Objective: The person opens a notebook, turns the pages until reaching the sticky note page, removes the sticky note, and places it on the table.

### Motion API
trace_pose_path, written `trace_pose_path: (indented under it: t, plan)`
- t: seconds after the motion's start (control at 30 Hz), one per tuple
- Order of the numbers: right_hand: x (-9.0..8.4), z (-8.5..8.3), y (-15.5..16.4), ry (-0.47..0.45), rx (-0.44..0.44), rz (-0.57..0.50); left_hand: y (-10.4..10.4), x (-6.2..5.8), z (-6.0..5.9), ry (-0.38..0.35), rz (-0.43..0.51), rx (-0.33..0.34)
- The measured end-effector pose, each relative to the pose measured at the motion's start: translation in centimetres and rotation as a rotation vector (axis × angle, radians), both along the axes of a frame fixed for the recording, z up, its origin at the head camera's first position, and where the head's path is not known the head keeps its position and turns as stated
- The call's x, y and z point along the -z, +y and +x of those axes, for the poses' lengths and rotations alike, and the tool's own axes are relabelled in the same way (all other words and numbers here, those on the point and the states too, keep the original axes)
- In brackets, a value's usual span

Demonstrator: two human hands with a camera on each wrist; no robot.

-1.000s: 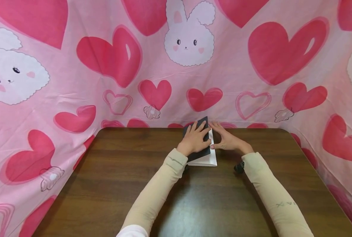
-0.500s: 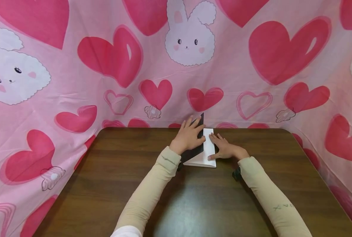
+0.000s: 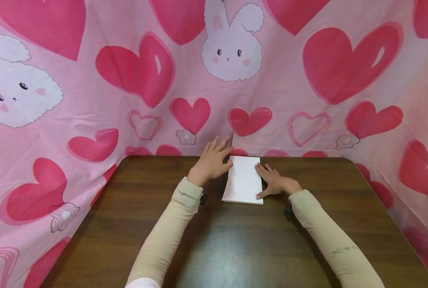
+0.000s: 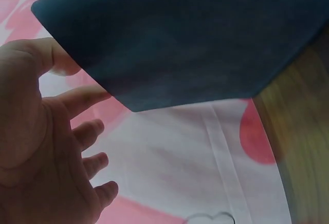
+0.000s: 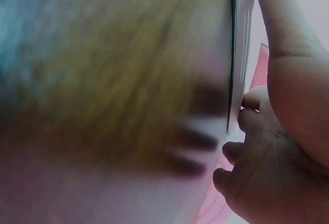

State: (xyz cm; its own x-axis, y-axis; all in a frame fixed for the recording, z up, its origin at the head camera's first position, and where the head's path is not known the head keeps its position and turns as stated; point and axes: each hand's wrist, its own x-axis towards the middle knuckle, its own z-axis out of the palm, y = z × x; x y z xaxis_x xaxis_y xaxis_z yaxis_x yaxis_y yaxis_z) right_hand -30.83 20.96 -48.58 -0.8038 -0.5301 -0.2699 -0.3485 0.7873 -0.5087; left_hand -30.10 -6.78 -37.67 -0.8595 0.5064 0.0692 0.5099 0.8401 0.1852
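Notebook point(image 3: 243, 180) lies on wooden table point(image 3: 127, 224), smooth white rectangular page up | left hand point(image 3: 211, 164) lifts matte dark cover point(image 4: 180, 39) upright, fingers spread | right hand point(image 3: 274, 183) flat, fingers apart on page edge

We see a notebook's black cover point(image 4: 180, 39) and white page point(image 3: 243, 180) on a dark brown wood-grain table point(image 3: 235, 240). The cloth point(image 3: 91, 100) is pink with red hearts and white bunnies. Sleeves point(image 3: 163, 244) are beige.
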Motion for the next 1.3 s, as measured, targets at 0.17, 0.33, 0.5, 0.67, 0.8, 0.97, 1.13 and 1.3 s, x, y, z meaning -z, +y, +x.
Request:
trace_pose_path:
  t: [0.17, 0.33, 0.5, 0.67, 0.8, 0.97, 1.13, 1.3]
  plan:
    - [-0.1, 0.0, 0.3, -0.003, -0.011, -0.003, -2.2, -0.1, -0.1, 0.014, 0.015, -0.013]
    - [-0.2, -0.1, 0.4, -0.007, -0.013, -0.005, -4.3, -0.1, 0.1, 0.019, 0.032, -0.043]
    - [-0.2, -0.2, 0.8, -0.015, -0.02, -0.028, -6.3, 0.8, 0.2, 0.031, -0.016, -0.087]
    - [-0.3, -0.2, 1.3, -0.026, -0.029, -0.056, -7.5, 2.2, 0.5, -0.01, -0.12, -0.13]
    - [-0.4, -0.3, 1.4, -0.026, -0.037, -0.064, -7.5, 3.6, 0.6, -0.09, -0.21, -0.168]
    - [-0.3, -0.3, 1.4, -0.026, -0.034, -0.073, -6.6, 6.4, -0.1, -0.179, -0.226, -0.129]
    - [-0.3, -0.6, 1.4, -0.033, -0.028, -0.068, -5.3, 8.4, -0.9, -0.27, -0.148, -0.053]
    - [-0.2, -1.0, 1.4, -0.027, -0.029, -0.062, -4.4, 9.5, -2.0, -0.313, -0.087, 0.0]
